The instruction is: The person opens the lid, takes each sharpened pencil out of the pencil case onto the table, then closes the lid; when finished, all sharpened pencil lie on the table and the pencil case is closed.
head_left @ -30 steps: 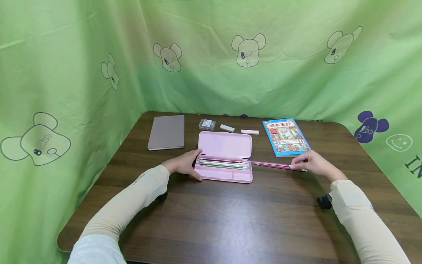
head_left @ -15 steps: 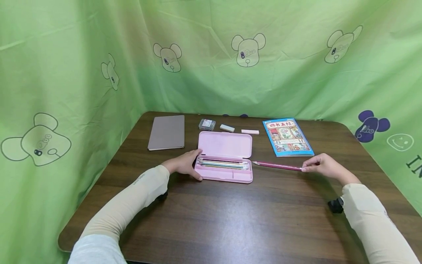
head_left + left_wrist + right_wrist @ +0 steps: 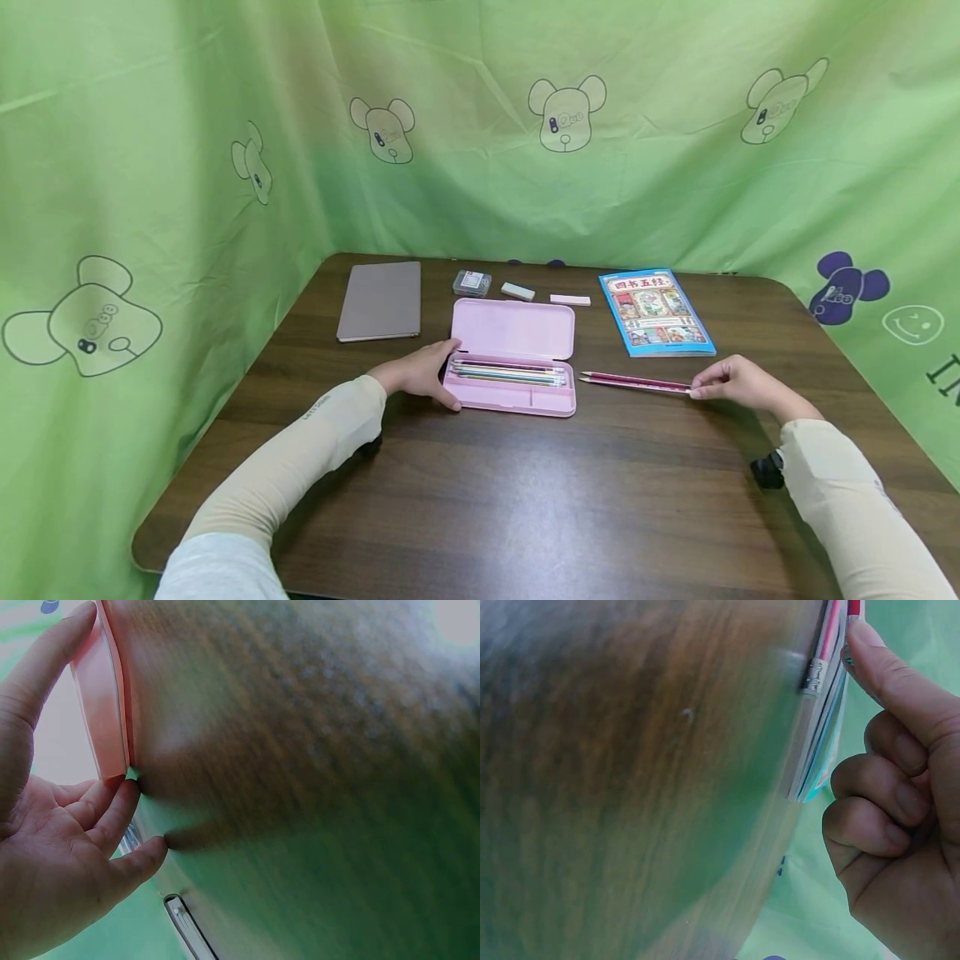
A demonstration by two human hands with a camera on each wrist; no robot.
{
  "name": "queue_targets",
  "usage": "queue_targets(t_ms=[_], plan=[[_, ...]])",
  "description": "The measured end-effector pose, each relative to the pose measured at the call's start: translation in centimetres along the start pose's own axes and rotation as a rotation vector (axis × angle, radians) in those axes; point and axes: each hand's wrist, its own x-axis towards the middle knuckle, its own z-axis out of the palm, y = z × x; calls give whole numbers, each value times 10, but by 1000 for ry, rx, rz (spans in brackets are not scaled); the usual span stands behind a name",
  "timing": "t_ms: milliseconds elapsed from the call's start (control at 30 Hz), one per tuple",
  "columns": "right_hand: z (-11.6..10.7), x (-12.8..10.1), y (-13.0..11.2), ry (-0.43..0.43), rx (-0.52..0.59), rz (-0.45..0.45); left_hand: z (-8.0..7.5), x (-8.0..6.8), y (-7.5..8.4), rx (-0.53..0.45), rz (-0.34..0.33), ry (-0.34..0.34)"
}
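Observation:
My left hand (image 3: 420,373) grips the left end of an open pink pencil case (image 3: 513,328), thumb along its front side and fingers at the back corner. Several pencils (image 3: 510,372) lie in the case's long rear compartment. To the right of the case, my right hand (image 3: 738,385) pinches the end of a red pencil (image 3: 853,609) between thumb and index finger, its other fingers curled in. That pencil points left, towards the case. Alongside it lies a second red pencil (image 3: 829,630) on the table, its metal eraser band showing in the right wrist view.
Behind the case are a small clear box (image 3: 472,283), a white eraser (image 3: 517,292) and a pink strip (image 3: 570,300). A grey notebook (image 3: 380,300) lies at the left, and a blue-edged book (image 3: 657,312) behind the right hand. Green curtains (image 3: 465,200) hang round the brown table (image 3: 480,500).
My right hand has moved right and slightly nearer, drawing the pencil away from the case. Its tip, earlier over the case's edge, is now apart from it. The left hand stays put.

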Motion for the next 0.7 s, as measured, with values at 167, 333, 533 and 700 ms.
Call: queue_targets(t_ms=[167,333,533,700], plan=[[2,2,0,-25,-11,33,0,1,0,3,-3,-2],[5,3,1,-30,-19,48,0,2,-1,6,-2,-2],[4,4,-1,-34,-9,87,-1,2,0,1,-4,-2],[5,3,-2,-24,-15,97,0,1,-1,-5,0,-1]])
